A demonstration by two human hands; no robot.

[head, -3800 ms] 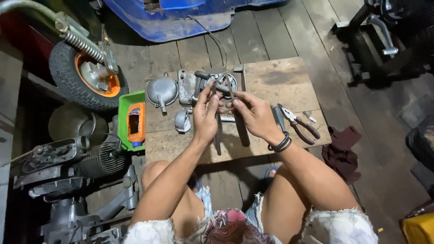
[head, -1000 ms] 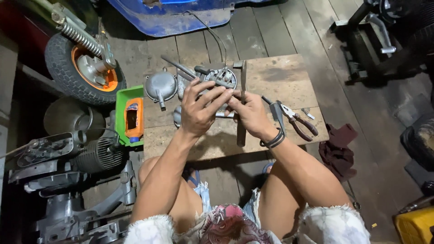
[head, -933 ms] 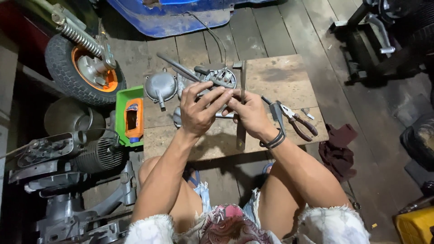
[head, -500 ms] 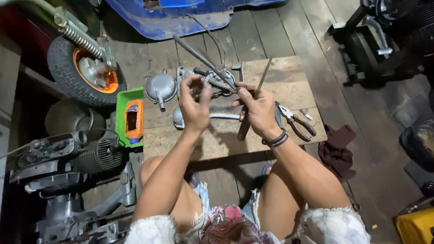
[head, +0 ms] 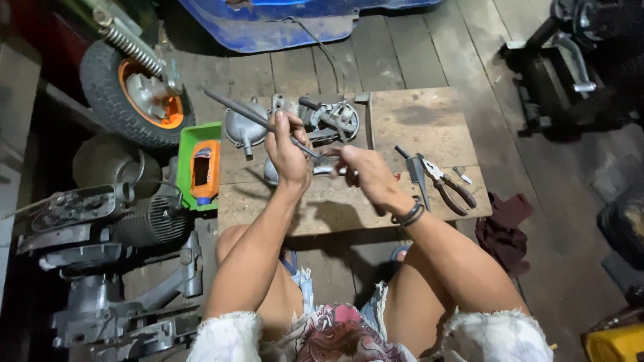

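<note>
My left hand (head: pixel 287 153) grips a long thin metal rod (head: pixel 243 112) that slants up to the left over the low wooden board (head: pixel 416 127). My right hand (head: pixel 365 175) pinches a small metal part (head: pixel 323 165) where the rod's lower end meets it. Behind the hands on the board lie a grey engine assembly (head: pixel 330 121) and a round metal cover (head: pixel 243 129). My knees sit below the board.
Pliers (head: pixel 448 185) and a dark tool (head: pixel 414 171) lie right of my right hand. A green tray (head: pixel 188 154) holding an orange oil bottle (head: pixel 204 171) sits left. A small wheel (head: pixel 134 95), engine parts (head: pixel 114 221), a dark rag (head: pixel 503 222) and a blue body panel (head: pixel 282 20) surround the board.
Both hands lifted off the engine assembly and drew toward me. The rod came up in my left hand and tilted left; my right hand shifted to the small part.
</note>
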